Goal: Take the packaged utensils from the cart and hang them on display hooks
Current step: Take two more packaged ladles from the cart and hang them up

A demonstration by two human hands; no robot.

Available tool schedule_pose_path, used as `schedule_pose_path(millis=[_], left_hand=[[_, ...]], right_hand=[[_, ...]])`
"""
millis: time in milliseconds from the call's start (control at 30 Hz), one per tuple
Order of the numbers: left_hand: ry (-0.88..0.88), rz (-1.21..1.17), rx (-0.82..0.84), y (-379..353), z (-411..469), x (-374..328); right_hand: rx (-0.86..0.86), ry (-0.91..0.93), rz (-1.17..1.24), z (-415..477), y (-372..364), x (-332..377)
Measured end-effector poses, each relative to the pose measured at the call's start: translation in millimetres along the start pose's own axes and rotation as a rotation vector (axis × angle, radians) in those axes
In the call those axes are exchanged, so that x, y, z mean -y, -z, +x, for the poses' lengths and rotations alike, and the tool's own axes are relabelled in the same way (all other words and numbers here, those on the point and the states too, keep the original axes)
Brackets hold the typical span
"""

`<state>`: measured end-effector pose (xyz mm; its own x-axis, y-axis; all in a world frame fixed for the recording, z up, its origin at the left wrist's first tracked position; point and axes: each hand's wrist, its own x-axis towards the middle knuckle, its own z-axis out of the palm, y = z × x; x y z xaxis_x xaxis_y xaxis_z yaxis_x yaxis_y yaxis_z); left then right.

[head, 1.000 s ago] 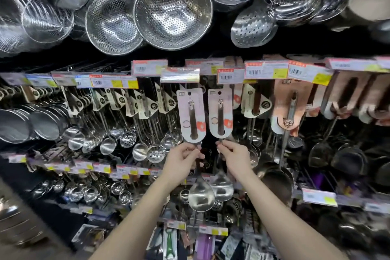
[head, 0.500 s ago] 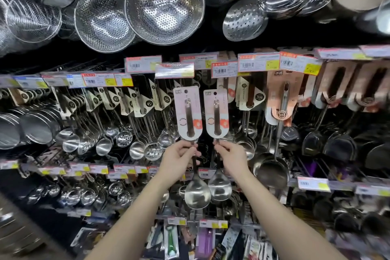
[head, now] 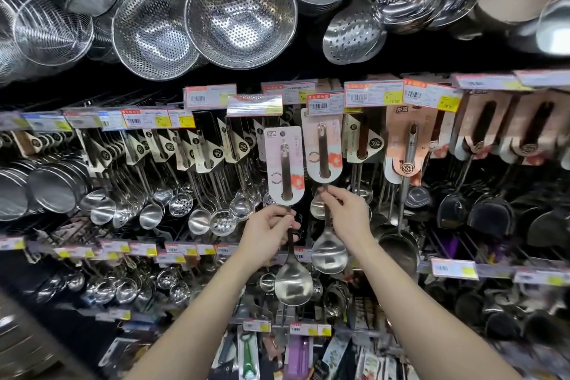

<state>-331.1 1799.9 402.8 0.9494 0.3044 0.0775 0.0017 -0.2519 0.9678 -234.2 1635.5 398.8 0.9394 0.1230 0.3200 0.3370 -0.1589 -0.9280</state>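
Two steel serving spoons on pale pink backing cards are raised in front of the hook display. My left hand (head: 268, 231) grips the handle of the left packaged spoon (head: 285, 163), whose bowl hangs below my wrist. My right hand (head: 345, 213) pinches the handle of the right packaged spoon (head: 324, 148), held a little higher, with its card top just under a price tag (head: 325, 103). The hooks behind the cards are hidden, and no cart is in view.
Rows of carded ladles and skimmers (head: 216, 148) hang left, copper-carded utensils (head: 407, 145) and dark spatulas (head: 490, 216) right. Perforated colanders (head: 240, 12) and strainers hang overhead. Price-tag rails (head: 148, 248) run below, above more packaged goods.
Both hands have lifted their spoons slightly, the right one more, so its card now sits higher and tucks under the price tag. The view has shifted a little.
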Motion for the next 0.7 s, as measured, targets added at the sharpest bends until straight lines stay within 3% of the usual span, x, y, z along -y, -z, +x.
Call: schedule_pose_path(millis=[700], left_hand=[[-0.026,0.049,0.013,-1,1,2]], right_hand=[[-0.081,0.018,0.067,16,-4,-2]])
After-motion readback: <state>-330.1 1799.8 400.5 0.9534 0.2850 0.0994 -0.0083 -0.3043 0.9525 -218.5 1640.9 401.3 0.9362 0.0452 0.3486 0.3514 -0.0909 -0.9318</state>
